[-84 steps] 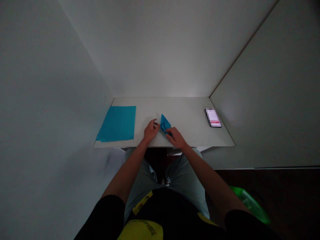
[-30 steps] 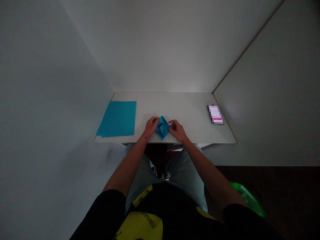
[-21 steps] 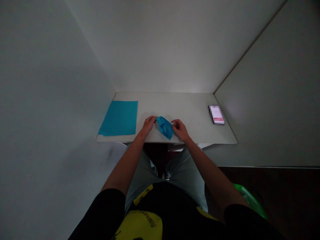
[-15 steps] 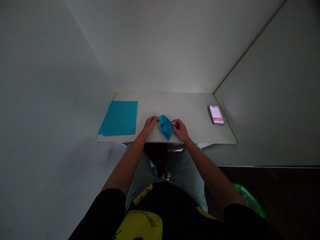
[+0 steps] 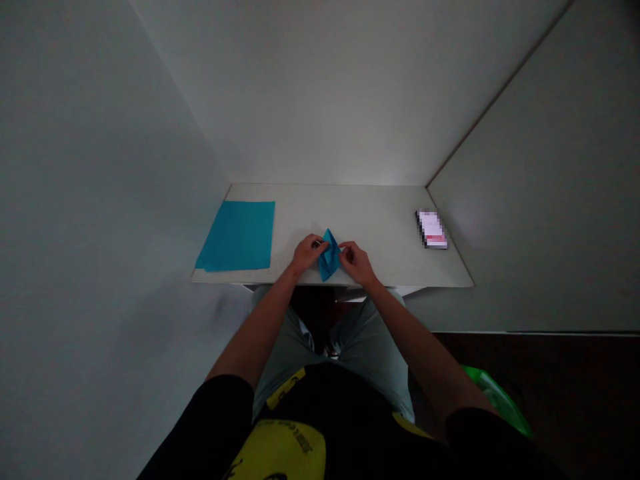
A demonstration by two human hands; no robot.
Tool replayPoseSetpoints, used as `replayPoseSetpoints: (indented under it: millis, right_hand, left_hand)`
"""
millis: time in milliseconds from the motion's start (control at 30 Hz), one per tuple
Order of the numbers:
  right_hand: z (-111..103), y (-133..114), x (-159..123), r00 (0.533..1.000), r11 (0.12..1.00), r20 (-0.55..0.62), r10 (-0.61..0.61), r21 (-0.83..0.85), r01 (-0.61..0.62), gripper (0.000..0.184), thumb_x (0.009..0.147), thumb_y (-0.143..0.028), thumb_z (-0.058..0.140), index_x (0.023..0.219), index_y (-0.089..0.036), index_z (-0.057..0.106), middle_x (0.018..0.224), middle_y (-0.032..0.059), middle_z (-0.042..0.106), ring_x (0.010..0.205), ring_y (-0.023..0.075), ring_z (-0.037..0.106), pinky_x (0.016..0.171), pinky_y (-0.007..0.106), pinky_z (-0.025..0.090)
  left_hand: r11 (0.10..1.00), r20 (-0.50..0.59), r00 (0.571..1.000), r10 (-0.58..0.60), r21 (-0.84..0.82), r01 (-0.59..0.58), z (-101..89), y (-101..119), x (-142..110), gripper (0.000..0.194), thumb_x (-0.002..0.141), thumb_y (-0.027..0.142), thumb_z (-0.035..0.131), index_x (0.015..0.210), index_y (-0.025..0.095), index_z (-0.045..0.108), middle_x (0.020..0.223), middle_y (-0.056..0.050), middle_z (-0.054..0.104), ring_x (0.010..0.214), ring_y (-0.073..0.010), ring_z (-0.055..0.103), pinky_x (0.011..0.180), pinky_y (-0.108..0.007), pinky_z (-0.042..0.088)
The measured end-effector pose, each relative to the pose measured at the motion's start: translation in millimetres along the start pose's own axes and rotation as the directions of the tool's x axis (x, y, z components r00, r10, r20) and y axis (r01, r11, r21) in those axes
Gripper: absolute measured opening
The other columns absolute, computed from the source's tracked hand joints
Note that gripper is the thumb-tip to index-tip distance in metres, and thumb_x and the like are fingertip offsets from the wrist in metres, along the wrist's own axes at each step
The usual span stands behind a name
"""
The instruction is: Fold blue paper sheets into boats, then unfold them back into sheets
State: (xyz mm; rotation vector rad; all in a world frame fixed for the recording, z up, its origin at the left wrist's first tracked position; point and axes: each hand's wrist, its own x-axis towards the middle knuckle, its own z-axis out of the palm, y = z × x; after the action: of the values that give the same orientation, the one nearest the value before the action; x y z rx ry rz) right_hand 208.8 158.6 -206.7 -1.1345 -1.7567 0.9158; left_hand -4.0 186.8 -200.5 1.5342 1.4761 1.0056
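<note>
A small piece of folded blue paper [image 5: 329,261] is held between my hands close to the table's front edge. It has a pointed, creased shape, with its tips toward and away from me. On its left side, my left hand [image 5: 308,253] grips it with the thumb across the paper and the fingers curled. My right hand [image 5: 357,261] pinches the paper's right edge between thumb and forefinger, the other fingers bent in.
Flat blue paper sheets [image 5: 239,237] lie stacked at the left of the white table [image 5: 380,220]. A phone [image 5: 432,229] with a lit, blurred screen lies at the right. Walls enclose the table's back and sides. Something green [image 5: 497,400] is low at the right.
The folded paper has turned and shifted slightly left, looking narrower now. My left hand has moved right onto it, its thumb now over the paper. The right hand has shifted slightly left.
</note>
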Motion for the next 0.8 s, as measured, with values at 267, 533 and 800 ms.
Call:
replayPoseSetpoints:
  millis: [267, 533, 800]
  right_hand:
    - [3.2, -0.8, -0.7, 0.994, 0.992, 0.098, 0.042, -0.12, -0.03, 0.059, 0.09, -0.048, 0.074, 0.14, -0.026, 0.052, 0.087, -0.0029, 0.065, 0.063, 0.0156, 0.058, 0.062, 0.03, 0.043]
    - [6.1, 18.1, 14.9, 0.987, 0.986, -0.094, 0.133, 0.114, -0.122, 0.048, 0.082, -0.035, 0.064, 0.128, -0.024, 0.058, 0.074, -0.007, 0.056, 0.062, 0.0152, 0.052, 0.062, 0.029, 0.042]
    - [-3.3, 14.6, 31.6, 0.97, 0.959, -0.14, 0.197, 0.231, -0.162, 0.036, 0.075, -0.031, 0.067, 0.111, -0.025, 0.069, 0.062, -0.0094, 0.042, 0.058, 0.0148, 0.041, 0.06, 0.028, 0.038]
  left_hand:
    - [0.98, 0.015, 0.998, -0.057, -0.191, 0.058, -9.3, 0.5, 7.4, 0.009, 0.086, 0.032, 0.065, 0.084, 0.022, 0.064, 0.078, 0.002, 0.068, 0.078, -0.0177, 0.065, 0.077, -0.029, 0.055]
    - [0.962, -0.022, 0.996, -0.089, -0.262, 0.08, -15.5, 1.6, 8.6, 0.013, 0.088, 0.029, 0.061, 0.077, 0.023, 0.059, 0.08, 0.0, 0.068, 0.09, -0.0193, 0.069, 0.087, -0.032, 0.058]
    - [0.929, -0.063, 0.992, -0.106, -0.362, 0.076, -12.0, -3.8, 10.3, 0.019, 0.087, 0.025, 0.062, 0.07, 0.022, 0.054, 0.072, 0.002, 0.059, 0.077, -0.016, 0.061, 0.08, -0.029, 0.054]
